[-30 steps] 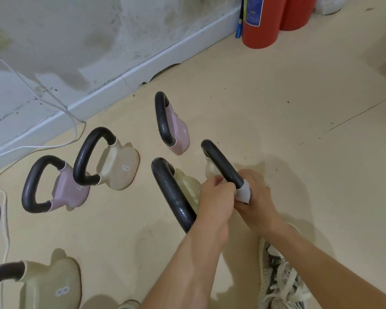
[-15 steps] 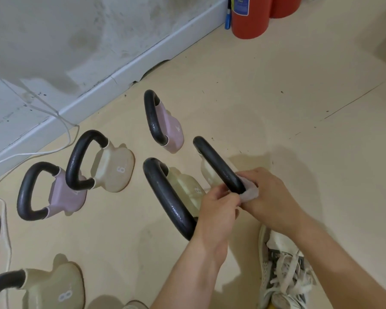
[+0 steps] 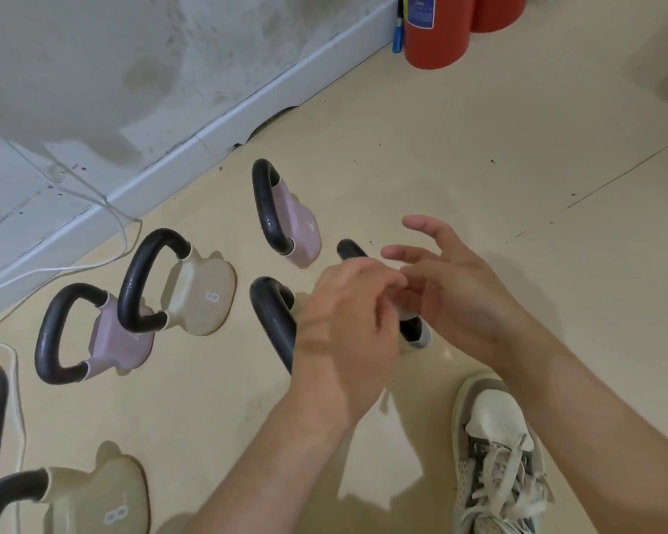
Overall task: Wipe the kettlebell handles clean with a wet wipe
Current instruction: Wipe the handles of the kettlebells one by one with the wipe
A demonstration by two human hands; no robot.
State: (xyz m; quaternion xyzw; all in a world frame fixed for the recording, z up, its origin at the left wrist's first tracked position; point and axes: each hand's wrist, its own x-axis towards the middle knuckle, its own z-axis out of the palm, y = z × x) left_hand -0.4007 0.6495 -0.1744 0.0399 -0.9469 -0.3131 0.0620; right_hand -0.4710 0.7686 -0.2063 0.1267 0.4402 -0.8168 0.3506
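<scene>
Several kettlebells with black handles stand on the beige floor. My hands meet above the two nearest beige ones. The handle (image 3: 349, 249) being wiped shows only its top end above my left hand (image 3: 344, 325), whose fingers curl and pinch the pale wet wipe (image 3: 418, 338) by that handle's lower end. My right hand (image 3: 456, 291) hovers just to the right with fingers spread, its lower fingers near the wipe. The neighbouring handle (image 3: 271, 321) runs under my left wrist. Both bodies are mostly hidden.
A pink kettlebell (image 3: 303, 235) stands just beyond my hands; a beige "6" (image 3: 205, 298), another pink one (image 3: 118, 343) and a beige "8" (image 3: 97, 502) lie to the left. A white cable (image 3: 122, 233) trails along the baseboard. Red extinguishers (image 3: 436, 36) stand far back. My shoe (image 3: 496, 437) is at the lower right.
My right hand has let go of the wipe-wrapped handle and spread its fingers. My left hand has moved up over the handle to the wipe. The view shifted slightly.
</scene>
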